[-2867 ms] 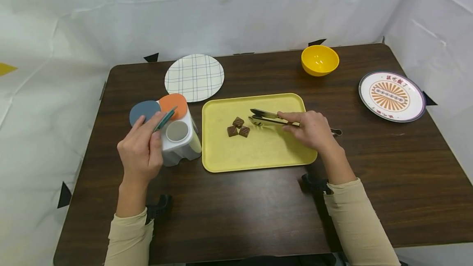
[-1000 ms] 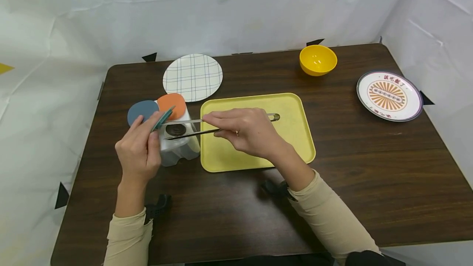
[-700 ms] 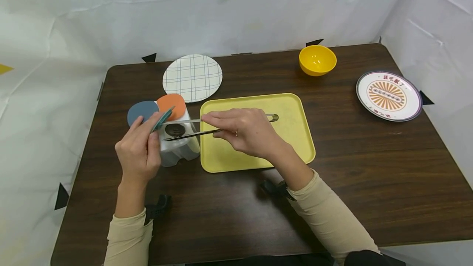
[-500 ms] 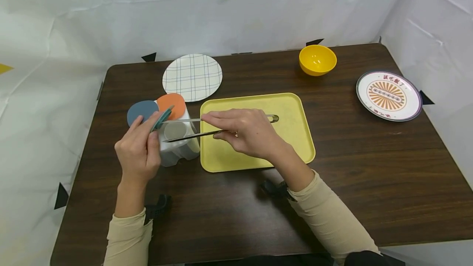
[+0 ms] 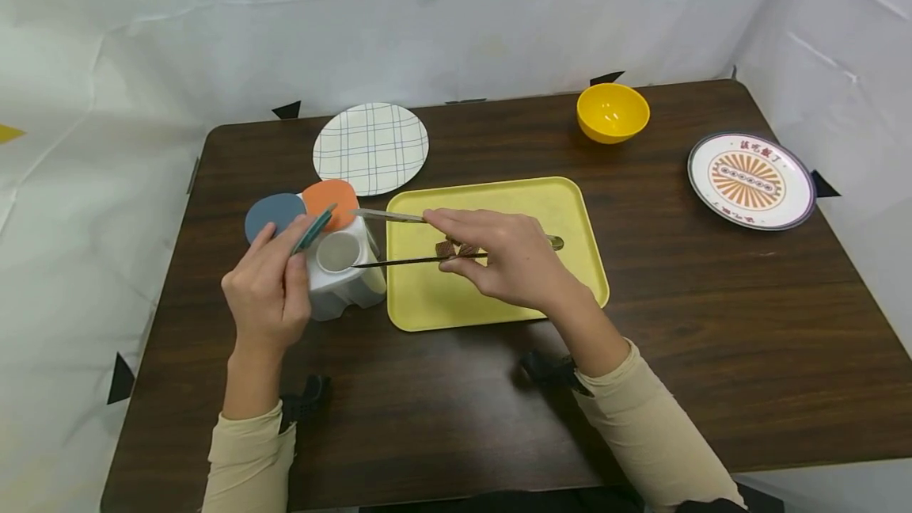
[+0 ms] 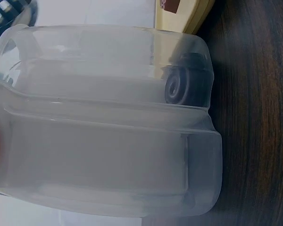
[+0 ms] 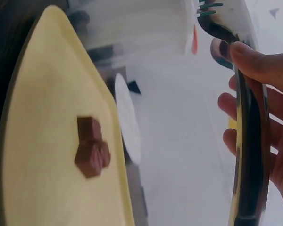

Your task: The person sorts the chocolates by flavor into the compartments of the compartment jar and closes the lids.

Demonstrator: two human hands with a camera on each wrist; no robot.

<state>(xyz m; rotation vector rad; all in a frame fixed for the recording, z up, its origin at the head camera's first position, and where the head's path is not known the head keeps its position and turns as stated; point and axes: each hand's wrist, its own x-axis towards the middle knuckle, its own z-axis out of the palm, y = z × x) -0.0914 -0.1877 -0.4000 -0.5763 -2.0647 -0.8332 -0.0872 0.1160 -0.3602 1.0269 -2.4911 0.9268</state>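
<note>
My left hand (image 5: 287,248) pinches the green flip lid (image 5: 316,229) of a white container (image 5: 347,274) and holds it up, so the round opening (image 5: 338,251) shows. My right hand (image 5: 439,238) grips metal tongs (image 5: 388,217), whose two tips are spread apart over the container's right side with nothing between them. Brown chocolate pieces (image 5: 456,248) lie on the yellow tray (image 5: 499,295), partly hidden by my right fingers. In the left wrist view a dark round piece (image 6: 178,89) sits inside the translucent container (image 6: 108,155). The right wrist view shows the tongs (image 7: 247,141), the chocolates (image 7: 92,148) and the tray (image 7: 42,179).
The container also has a blue lid (image 5: 274,212) and an orange lid (image 5: 331,198). A checked plate (image 5: 371,147) lies behind it. A yellow bowl (image 5: 613,112) and a patterned plate (image 5: 750,179) stand at the back right of the dark wooden table (image 5: 712,339).
The tongs carried a dark piece from the tray to the container opening and released it inside. My right hand has since drawn back to the right. The left hand kept hold of the lid.
</note>
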